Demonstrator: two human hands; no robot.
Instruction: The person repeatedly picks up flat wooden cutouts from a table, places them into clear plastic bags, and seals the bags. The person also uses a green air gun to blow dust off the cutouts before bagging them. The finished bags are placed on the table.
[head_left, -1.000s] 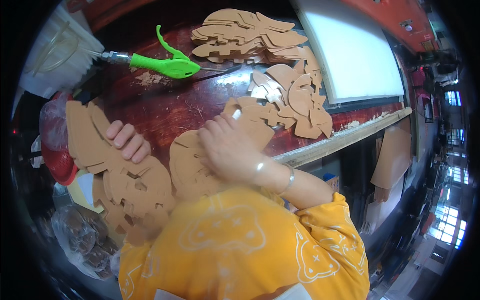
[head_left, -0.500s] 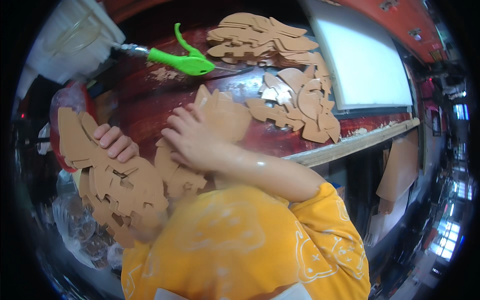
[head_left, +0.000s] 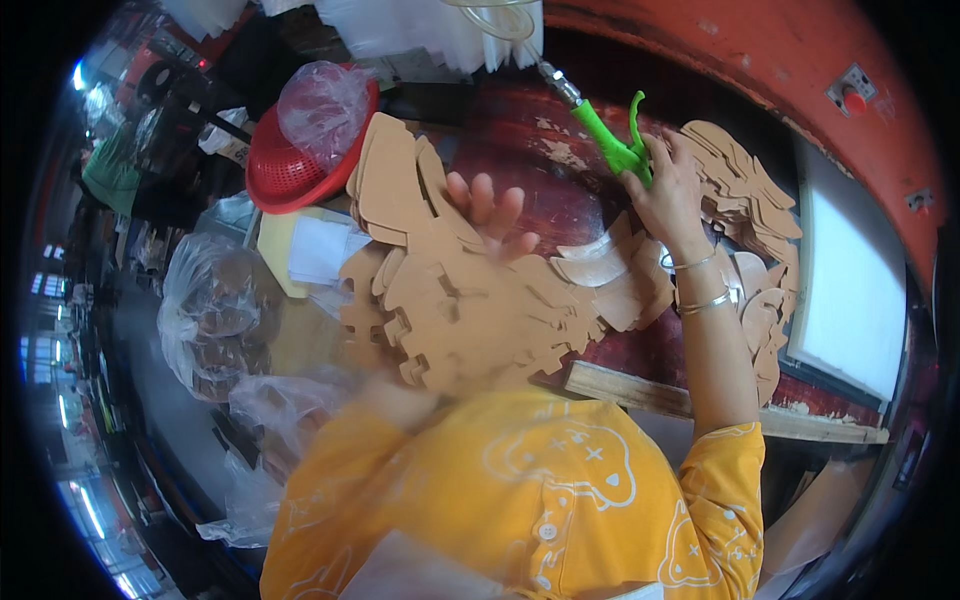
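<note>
A pile of flat tan cut-out pieces (head_left: 470, 310) with notched edges lies in front of my body, over my left forearm. My left hand (head_left: 490, 215) bears this pile from beneath; its slightly curled fingers rise past the far edge, and the rest of the hand is hidden. To the right, my right hand (head_left: 668, 195) is closed around the green air blow gun (head_left: 610, 140). A metal fitting joins the gun to a clear hose. Close by the right wrist lie more tan pieces (head_left: 625, 285) on the dark red tabletop (head_left: 510, 130).
Stacked tan pieces (head_left: 735, 165) stand at the far right beside a white board (head_left: 850, 270). A wooden strip (head_left: 640, 390) edges the table. A red basket (head_left: 290, 165) with a plastic bag sits at the left, above clear bags (head_left: 215, 310). An orange machine panel (head_left: 780, 50) borders the back.
My right hand has left the tan pieces and taken hold of the green blow gun. The view has swung left, and the pile over my left arm has turned.
</note>
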